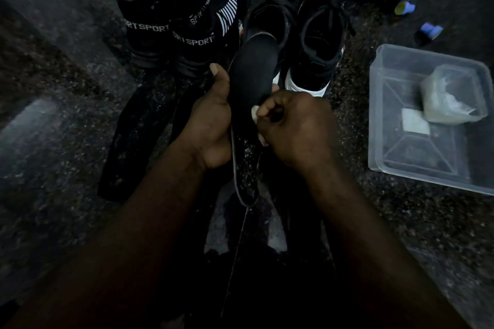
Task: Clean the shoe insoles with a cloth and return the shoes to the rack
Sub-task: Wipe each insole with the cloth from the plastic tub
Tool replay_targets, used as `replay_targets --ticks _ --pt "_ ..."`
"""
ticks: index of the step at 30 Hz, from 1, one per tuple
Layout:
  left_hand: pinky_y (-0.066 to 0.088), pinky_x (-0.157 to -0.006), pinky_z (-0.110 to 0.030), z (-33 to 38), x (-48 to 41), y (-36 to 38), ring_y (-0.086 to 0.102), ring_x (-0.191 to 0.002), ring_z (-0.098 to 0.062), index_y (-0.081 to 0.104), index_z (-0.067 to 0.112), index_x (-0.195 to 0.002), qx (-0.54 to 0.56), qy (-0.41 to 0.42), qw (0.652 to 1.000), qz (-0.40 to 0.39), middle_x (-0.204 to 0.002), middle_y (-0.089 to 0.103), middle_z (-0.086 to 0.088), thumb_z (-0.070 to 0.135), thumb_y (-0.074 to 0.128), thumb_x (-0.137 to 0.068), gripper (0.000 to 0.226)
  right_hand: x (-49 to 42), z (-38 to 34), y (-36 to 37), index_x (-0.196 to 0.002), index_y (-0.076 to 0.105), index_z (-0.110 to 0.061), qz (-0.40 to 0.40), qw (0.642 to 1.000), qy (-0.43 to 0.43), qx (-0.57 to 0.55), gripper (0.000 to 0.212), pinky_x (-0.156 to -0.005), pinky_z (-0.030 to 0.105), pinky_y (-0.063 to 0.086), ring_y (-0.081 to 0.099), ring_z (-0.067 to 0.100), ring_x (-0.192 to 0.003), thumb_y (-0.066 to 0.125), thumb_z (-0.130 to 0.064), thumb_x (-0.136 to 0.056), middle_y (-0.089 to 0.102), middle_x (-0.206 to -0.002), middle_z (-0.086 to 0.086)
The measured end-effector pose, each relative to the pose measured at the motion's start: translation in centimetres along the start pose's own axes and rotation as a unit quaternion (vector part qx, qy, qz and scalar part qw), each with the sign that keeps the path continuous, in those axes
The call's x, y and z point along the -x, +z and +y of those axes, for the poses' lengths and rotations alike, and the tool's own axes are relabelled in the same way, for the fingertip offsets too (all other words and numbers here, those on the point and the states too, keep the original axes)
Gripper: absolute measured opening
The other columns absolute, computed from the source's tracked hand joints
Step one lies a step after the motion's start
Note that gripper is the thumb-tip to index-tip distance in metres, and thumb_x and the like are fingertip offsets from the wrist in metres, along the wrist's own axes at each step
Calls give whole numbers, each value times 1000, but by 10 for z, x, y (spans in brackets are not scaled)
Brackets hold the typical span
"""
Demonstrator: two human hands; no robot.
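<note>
Left forearm (120,248) and right forearm (361,235) reach in from the near edge over a dark speckled floor (66,88). Left hand (211,120) grips a black insole (251,72) along its left edge, thumb pointing up and fingers hidden behind it. The insole stands on a slant, its far end in front of the laced shoes. Right hand (296,125) is curled into a fist around a white cloth (255,111), pressed to the insole's right side; only scraps of the cloth show.

Two more insoles (131,139) lie flat on the floor to the left. Beyond them stand black SPORT shoes (171,29); right of those, black laced shoes (315,43) with white soles. A clear tub (401,165) sits at the right, holding a crumpled bag (449,96) and a small white square (415,123). Two small blue items (430,31) lie farther off.
</note>
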State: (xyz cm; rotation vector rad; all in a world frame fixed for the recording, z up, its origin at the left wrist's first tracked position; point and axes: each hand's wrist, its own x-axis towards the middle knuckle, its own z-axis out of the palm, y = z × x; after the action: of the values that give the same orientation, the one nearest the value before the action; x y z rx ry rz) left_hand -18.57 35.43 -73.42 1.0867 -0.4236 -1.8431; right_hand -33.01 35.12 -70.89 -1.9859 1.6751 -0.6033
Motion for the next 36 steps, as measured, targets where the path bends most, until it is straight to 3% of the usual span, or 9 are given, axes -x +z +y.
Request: replay_targets --ticks 4,9,13,22,23,25,27,31,36 --pt "55 -102 -42 0 0 -3 64 -126 -29 58 5 -142 -12 -4 999 30 -138 65 -16 83 21 -92 100 3 -7 5 -73 73 -23 -84 986 24 -140 13 -72 32 61 72 7 -63 76 -27 -85 73 -62 -9" --pt "57 -56 -23 -5 2 -2 74 -64 -17 68 -1 -114 -55 -1 997 45 -78 76 -12 79 25 -95 93 6 -16 8 -79 78 -22 -84 963 45 -253 10 -63 23 55 69 4 -62 80 -13 -82 74 -68 -8" --pt "54 -104 -44 -4 3 0 63 -127 -30 53 7 -147 -13 -6 1000 19 -139 63 -16 82 20 -94 98 3 -5 8 -72 71 -30 -44 997 6 -68 19 -73 31 59 70 6 -69 72 -45 -83 72 -68 -12" --pt "49 -109 -51 0 2 -5 58 -132 -38 52 5 -148 -1 -15 1000 6 -138 62 -22 86 16 -91 105 6 -11 6 -70 70 -30 -25 998 17 -50 19 -72 36 60 71 13 -67 71 -43 -85 73 -67 -9" --pt "51 -107 -53 2 5 -2 61 -128 -41 58 3 -141 -27 -11 999 24 -134 64 -25 87 20 -90 105 6 -13 8 -70 73 -28 -41 993 28 -107 19 -69 33 60 70 10 -63 74 -39 -86 72 -64 -9" --pt "64 -68 -34 2 10 5 77 -76 -29 67 -8 -103 -93 18 993 71 -83 75 -23 81 24 -93 99 7 -18 6 -78 77 -21 -68 967 61 -237 9 -63 26 57 68 5 -58 79 -23 -87 73 -63 -6" --pt "49 -43 -18 -5 7 1 62 -40 -15 59 -3 -69 -106 35 992 66 -48 62 -10 75 24 -97 90 8 -22 3 -82 79 -18 -79 951 68 -290 5 -61 24 54 68 4 -58 79 -14 -86 73 -64 -5" --pt "58 -90 -43 0 4 0 70 -105 -34 62 3 -134 -39 7 998 49 -119 70 -25 84 28 -91 98 5 -12 3 -74 75 -28 -45 991 32 -124 17 -63 23 53 66 -1 -61 78 -38 -86 71 -65 -13" --pt "37 -118 -49 2 2 -1 46 -132 -34 37 -1 -154 38 -7 999 -35 -139 50 -22 86 16 -91 109 1 2 -1 -83 75 -31 20 996 84 -14 12 -78 27 56 71 13 -83 76 -43 -86 77 -85 -10"
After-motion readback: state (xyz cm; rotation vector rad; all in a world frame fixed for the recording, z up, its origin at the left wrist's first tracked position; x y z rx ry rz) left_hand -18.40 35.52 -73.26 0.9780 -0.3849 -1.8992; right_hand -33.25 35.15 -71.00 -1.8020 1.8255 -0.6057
